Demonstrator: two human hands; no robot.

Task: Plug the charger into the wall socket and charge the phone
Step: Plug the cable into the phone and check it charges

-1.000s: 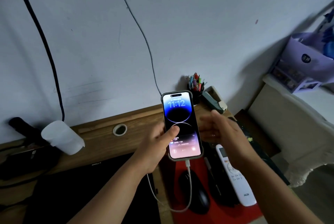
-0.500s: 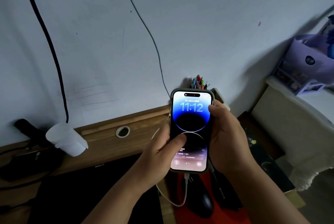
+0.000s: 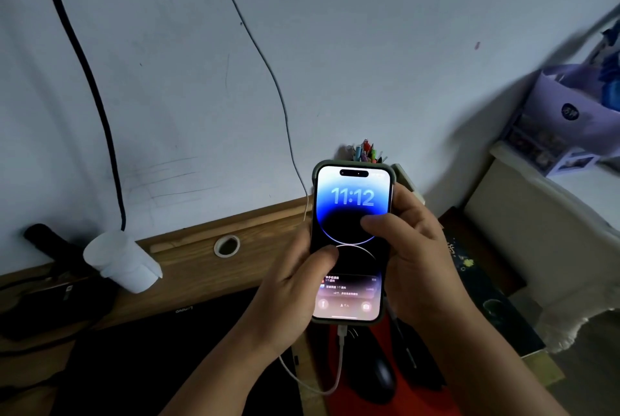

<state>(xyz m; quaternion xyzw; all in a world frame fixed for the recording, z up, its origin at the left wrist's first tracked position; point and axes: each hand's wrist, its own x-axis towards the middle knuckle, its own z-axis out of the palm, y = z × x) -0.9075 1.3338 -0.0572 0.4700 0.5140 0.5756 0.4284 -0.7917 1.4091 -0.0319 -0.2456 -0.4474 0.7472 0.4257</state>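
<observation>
I hold the phone [image 3: 351, 241] upright in front of me above the wooden desk [image 3: 188, 268], its lit screen facing me and showing 11:12 with a few notification lines near the bottom. My left hand [image 3: 295, 295] wraps the phone's lower left edge, fingers curled behind it, and its thumb rests on the glass about halfway down. My right hand [image 3: 409, 264] grips the right edge, fingers closed around the back, with its thumb lying across the screen just below the clock. A white charging cable [image 3: 337, 378] is plugged into the bottom of the phone; it drops down, loops to the left and passes under my left wrist. I cannot see the charger brick or any wall socket from here. Below the phone a black mouse [image 3: 379, 378] sits on a red mat [image 3: 339, 399]. To the left a dark laptop [image 3: 161, 355] lies on the desk, with a white plastic cup [image 3: 122, 261] on its side near the wall and a round cable hole [image 3: 227, 245] in the desktop just right of it. A pen holder [image 3: 367, 151] with coloured pens peeks out behind the phone's top edge. A thick black cord [image 3: 84, 73] and a thin grey wire [image 3: 268, 73] run down the white wall [image 3: 385, 46].
</observation>
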